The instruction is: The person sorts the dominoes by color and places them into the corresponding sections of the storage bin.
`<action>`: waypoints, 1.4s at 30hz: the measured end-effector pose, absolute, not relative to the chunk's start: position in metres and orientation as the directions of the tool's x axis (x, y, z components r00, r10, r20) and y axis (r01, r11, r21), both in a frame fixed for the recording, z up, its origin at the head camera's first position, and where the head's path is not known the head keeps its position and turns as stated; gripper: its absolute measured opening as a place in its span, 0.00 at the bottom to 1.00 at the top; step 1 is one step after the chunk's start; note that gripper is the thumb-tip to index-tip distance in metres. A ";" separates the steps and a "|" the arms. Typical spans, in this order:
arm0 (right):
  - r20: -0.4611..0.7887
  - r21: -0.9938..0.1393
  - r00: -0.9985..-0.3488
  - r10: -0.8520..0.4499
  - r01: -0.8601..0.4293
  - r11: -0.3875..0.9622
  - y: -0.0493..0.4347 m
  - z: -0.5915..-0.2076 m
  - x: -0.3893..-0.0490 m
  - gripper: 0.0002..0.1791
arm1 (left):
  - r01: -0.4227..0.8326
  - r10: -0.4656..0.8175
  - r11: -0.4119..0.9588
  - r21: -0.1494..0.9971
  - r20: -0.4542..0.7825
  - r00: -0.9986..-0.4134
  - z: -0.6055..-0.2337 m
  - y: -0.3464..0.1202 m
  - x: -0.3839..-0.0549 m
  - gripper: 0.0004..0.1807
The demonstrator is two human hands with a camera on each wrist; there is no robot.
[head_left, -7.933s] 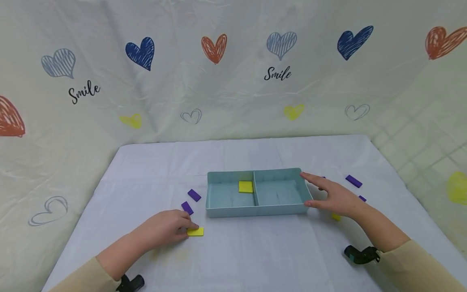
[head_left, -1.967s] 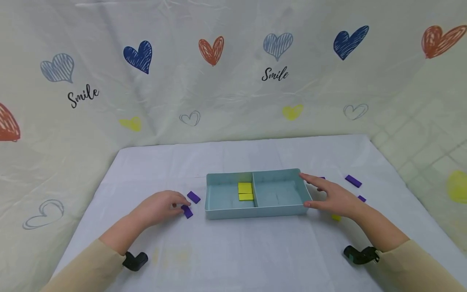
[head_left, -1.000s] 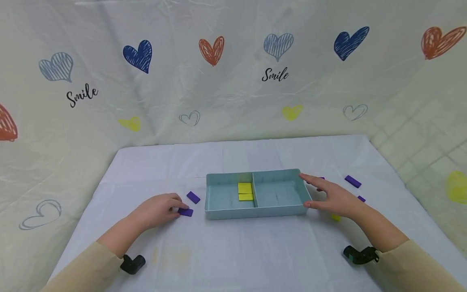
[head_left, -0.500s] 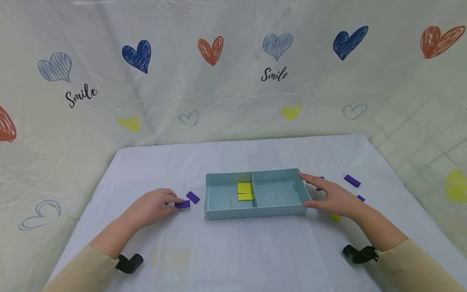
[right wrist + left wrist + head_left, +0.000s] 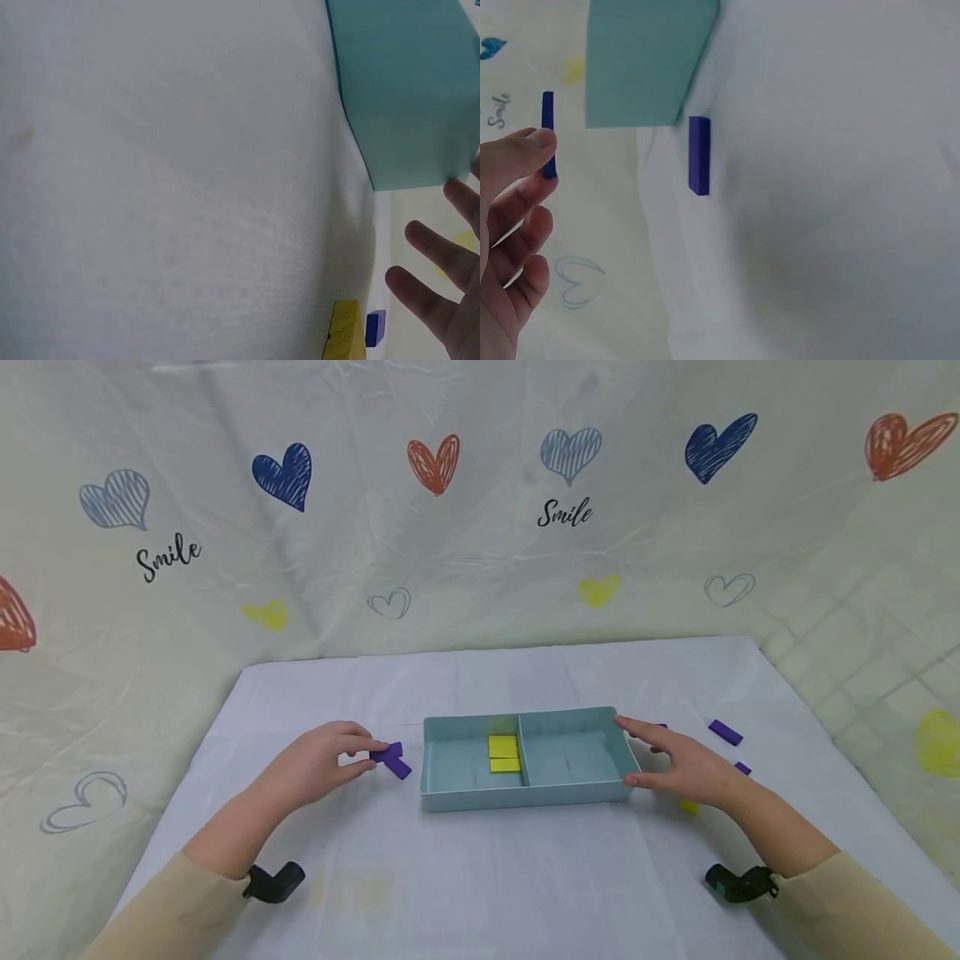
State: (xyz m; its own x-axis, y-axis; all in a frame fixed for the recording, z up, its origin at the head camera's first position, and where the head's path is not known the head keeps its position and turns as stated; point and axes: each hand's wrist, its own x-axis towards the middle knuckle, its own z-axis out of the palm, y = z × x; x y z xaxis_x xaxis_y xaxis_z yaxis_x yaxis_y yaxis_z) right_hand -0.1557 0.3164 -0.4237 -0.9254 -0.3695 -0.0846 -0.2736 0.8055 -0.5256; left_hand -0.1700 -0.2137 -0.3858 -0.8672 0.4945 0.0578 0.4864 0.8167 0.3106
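Observation:
My left hand [image 5: 318,768] pinches a small purple block [image 5: 548,109] between thumb and fingers, raised left of the tray. Below it, a second purple block [image 5: 699,156] lies on the table; the two overlap in the head view. A pale blue-green tray [image 5: 480,797] with two compartments stands mid-table. In its left compartment, two yellow pieces [image 5: 504,747] lie one behind the other against the divider. My right hand [image 5: 686,764] has its fingers spread at the tray's right end, index finger at the back corner and thumb at the front corner.
Beyond the right hand lies a purple block [image 5: 725,732], and another purple block [image 5: 742,767] is partly hidden by the wrist. A yellow block [image 5: 344,330] sits beneath the right hand. White cloth covers the table [image 5: 480,885]; a heart-printed curtain [image 5: 480,527] hangs behind.
A second yellow piece has gone from the left hand into the left compartment. The left hand has since picked up the nearer purple block, turned it and raised it. The right hand stays put.

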 end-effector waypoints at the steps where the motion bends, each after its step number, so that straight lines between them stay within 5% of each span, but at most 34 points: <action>1: -0.085 -0.524 -0.927 -0.365 -0.270 0.808 0.316 -0.424 -0.156 0.51 | 0.490 0.498 0.813 0.314 0.062 -0.865 -0.382 -0.210 -0.171 0.17; 8: -0.079 -0.525 -0.924 -0.373 -0.279 0.804 0.317 -0.423 -0.156 0.50 | 0.550 0.556 0.761 0.344 0.091 -0.826 -0.367 -0.175 -0.179 0.17; 27: -0.053 -0.532 -0.924 -0.380 -0.296 0.794 0.320 -0.430 -0.159 0.50 | 0.767 0.791 0.573 0.290 0.047 -0.610 -0.361 -0.035 -0.211 0.18; 42: -0.039 -0.530 -0.919 -0.392 -0.313 0.788 0.319 -0.430 -0.159 0.49 | 0.795 0.819 0.571 0.207 -0.075 -0.569 -0.379 0.039 -0.226 0.17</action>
